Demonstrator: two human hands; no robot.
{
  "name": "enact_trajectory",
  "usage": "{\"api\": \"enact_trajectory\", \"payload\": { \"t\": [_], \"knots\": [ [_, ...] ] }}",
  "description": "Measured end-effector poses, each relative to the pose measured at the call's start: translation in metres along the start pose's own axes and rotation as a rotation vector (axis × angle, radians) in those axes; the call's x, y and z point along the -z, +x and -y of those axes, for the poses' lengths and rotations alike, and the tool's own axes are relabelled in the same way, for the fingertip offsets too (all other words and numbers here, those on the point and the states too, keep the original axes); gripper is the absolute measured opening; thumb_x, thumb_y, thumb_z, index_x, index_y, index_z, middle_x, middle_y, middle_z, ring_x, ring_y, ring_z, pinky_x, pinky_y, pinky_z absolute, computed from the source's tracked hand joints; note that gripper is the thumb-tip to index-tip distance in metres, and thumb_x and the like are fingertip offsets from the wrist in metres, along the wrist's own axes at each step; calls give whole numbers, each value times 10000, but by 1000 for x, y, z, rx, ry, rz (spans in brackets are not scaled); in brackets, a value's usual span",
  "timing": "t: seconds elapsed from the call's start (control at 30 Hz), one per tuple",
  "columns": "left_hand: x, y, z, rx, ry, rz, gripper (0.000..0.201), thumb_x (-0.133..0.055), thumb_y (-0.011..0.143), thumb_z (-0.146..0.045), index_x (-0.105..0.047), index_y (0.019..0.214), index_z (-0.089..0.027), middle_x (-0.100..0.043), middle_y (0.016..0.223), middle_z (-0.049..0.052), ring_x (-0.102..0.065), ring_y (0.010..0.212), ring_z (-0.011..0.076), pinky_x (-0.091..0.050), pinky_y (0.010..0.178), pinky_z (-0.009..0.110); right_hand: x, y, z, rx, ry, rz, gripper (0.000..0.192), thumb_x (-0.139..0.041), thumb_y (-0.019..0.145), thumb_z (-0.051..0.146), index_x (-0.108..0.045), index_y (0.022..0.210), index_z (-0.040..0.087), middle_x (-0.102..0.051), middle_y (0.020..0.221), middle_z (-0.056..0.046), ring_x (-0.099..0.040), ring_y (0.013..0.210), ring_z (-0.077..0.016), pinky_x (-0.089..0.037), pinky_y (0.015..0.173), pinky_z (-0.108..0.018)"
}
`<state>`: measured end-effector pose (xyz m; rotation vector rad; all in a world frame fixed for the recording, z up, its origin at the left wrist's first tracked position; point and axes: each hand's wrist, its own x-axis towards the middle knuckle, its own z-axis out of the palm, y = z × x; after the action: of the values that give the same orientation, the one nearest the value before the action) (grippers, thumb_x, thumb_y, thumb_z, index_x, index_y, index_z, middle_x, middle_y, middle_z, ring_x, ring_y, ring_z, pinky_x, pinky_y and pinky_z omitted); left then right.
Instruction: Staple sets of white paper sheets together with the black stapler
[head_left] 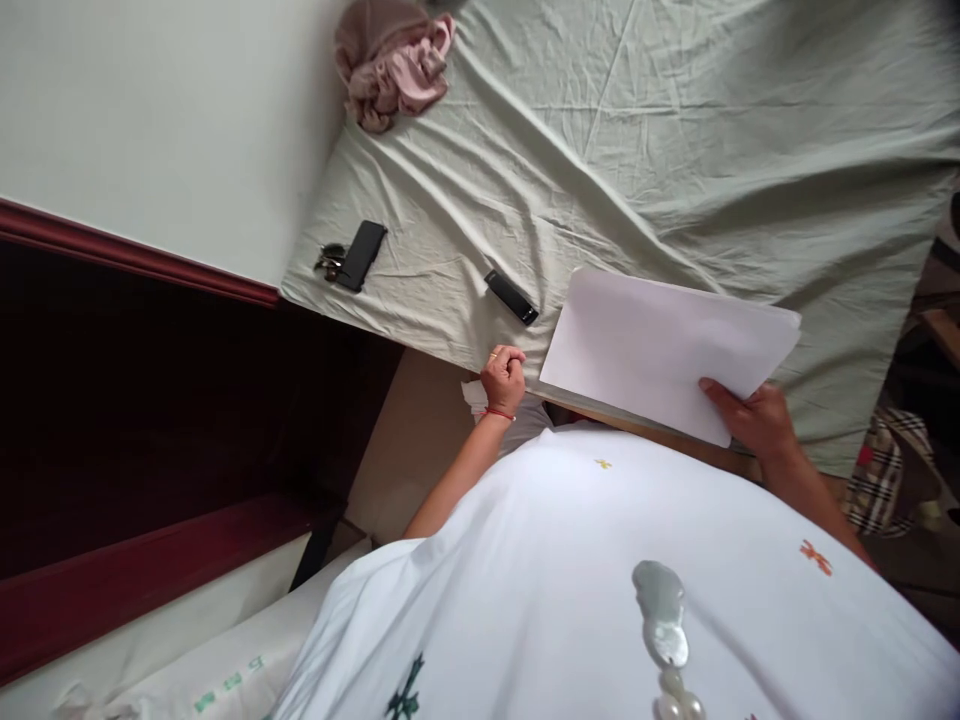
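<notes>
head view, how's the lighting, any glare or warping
Head view: soft shadows along folds in the sheet; the recess at left nearly black, detail lost; no harsh glare on the papers; same head view: the shirt looks stretched across the bottom, probably wide-angle distortion.

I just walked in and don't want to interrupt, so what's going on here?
A person's right hand grips white sheets by their near right corner, thumb on top. The left hand is curled by the near edge of the pale cloth; nothing shows in it. A small black object lies on the cloth, just beyond that hand.
</notes>
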<state>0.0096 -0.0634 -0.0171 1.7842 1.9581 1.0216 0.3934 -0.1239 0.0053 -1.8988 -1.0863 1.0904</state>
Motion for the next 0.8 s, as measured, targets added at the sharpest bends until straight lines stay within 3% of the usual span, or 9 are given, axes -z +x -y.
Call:
{"api": "enact_trajectory", "payload": {
  "t": [0.3, 0.57, 0.7, 0.8],
  "knots": [
    [-20, -4, 1, 36, 129, -83, 228, -473, 800, -44, -563, 731, -242, -672, 835, 74, -639, 872, 246, -488, 900, 352, -4, -3, 0, 6, -52, -16, 400, -765, 767, 567, -764, 855, 177, -797, 923, -92, -699, 879, -246, -578, 844, -387],
    [-12, 2, 4, -3, 136, 43, 229, -496, 805, -15, -566, 768, -230, -649, 866, 79, -638, 928, 260, -484, 957, 378, -1, 5, 5, -25, -31, 16, 378, -799, 752, 493, -796, 933, 161, -818, 1018, -103, -714, 900, -236, -583, 820, -347],
    [-5, 5, 6, -48, 186, 133, 218, -477, 811, -34, -523, 761, -241, -643, 864, 85, -630, 910, 269, -482, 914, 380, -1, 7, -5, -5, -22, -20, 430, -815, 713, 561, -793, 875, 164, -814, 948, -102, -724, 863, -256, -607, 799, -386],
    [-5, 3, 8, -66, 192, 133, 209, -458, 818, -52, -497, 757, -248, -648, 850, 85, -628, 890, 265, -479, 893, 374, -1, 6, -13, 40, 5, -13, 468, -804, 729, 593, -796, 915, 164, -814, 970, -101, -725, 852, -245, -615, 833, -412]
  ]
}}
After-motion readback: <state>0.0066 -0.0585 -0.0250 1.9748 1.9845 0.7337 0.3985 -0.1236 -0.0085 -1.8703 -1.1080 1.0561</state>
